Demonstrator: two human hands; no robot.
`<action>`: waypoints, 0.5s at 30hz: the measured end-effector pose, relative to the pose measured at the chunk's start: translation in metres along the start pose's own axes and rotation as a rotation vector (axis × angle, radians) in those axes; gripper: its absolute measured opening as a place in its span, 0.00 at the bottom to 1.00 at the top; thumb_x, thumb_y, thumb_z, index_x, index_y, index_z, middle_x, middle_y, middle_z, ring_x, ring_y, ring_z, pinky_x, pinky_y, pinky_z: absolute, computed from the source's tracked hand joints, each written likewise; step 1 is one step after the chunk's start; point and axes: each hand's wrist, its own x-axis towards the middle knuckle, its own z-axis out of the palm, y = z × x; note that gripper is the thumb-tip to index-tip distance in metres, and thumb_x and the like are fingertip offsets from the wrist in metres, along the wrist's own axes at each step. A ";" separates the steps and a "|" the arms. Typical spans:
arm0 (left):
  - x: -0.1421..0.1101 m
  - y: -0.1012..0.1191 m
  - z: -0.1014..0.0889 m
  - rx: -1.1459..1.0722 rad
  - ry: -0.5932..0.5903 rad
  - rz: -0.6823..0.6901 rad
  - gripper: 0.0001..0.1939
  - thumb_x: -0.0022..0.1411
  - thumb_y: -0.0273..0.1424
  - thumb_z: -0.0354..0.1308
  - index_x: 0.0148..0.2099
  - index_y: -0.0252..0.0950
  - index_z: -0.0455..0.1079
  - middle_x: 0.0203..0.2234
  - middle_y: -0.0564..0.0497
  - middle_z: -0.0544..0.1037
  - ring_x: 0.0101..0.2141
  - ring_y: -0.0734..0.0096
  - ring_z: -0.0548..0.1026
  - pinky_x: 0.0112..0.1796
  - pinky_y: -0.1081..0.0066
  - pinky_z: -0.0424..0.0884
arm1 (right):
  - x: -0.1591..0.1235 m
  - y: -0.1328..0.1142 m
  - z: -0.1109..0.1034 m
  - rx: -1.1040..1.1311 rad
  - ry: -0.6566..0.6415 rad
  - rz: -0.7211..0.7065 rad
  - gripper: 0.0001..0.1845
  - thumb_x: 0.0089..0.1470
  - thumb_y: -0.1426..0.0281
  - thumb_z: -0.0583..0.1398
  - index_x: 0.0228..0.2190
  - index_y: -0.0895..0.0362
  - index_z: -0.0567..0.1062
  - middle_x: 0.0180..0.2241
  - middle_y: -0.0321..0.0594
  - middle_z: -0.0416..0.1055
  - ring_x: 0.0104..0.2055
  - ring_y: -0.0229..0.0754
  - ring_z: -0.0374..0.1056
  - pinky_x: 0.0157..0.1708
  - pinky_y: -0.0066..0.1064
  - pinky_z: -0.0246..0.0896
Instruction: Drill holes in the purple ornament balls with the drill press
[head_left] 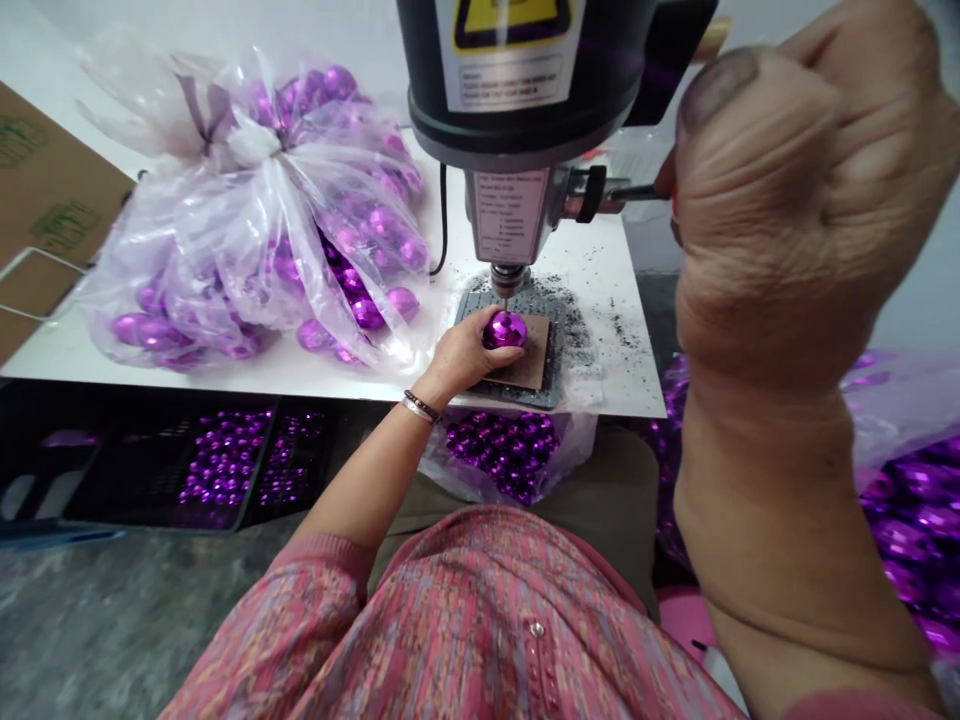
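Cupping purple ball (507,331), left hand (466,352) outstretched; right hand (795,200) fisted at lever (639,192).

drill (525,138) head: yellow-and-black warning sign (513,30), cut off at top, wording n/a | white panel (510,83) just below sign: small caps lines, too blurred to read | drill neck: white label (508,215), several tiny lines, illegible | cardboard box (75,180), left: two green prints (64,230), unreadable

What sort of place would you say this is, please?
Probably a small workshop: a bench drill stands on a white table scattered with dark bits, beside bulging plastic bags of shiny purple balls.
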 end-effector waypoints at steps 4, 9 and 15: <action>0.000 -0.003 0.004 -0.009 0.006 0.016 0.32 0.55 0.36 0.71 0.61 0.37 0.73 0.47 0.47 0.83 0.45 0.59 0.80 0.47 0.65 0.73 | -0.004 0.004 0.001 -0.011 0.025 -0.023 0.19 0.65 0.61 0.51 0.27 0.62 0.58 0.27 0.35 0.53 0.31 0.18 0.51 0.37 0.17 0.48; 0.000 -0.005 0.007 -0.006 0.024 0.023 0.32 0.54 0.36 0.72 0.61 0.38 0.73 0.48 0.48 0.83 0.46 0.58 0.80 0.48 0.64 0.73 | -0.020 0.014 0.002 -0.081 0.061 -0.160 0.15 0.64 0.65 0.53 0.29 0.64 0.63 0.27 0.34 0.55 0.30 0.16 0.50 0.34 0.13 0.49; -0.001 -0.005 0.007 0.008 0.027 0.003 0.35 0.54 0.37 0.72 0.63 0.39 0.72 0.50 0.48 0.83 0.49 0.57 0.79 0.51 0.63 0.73 | -0.037 0.025 0.006 -0.119 0.098 -0.235 0.15 0.65 0.65 0.53 0.30 0.63 0.65 0.28 0.34 0.57 0.31 0.17 0.51 0.34 0.14 0.49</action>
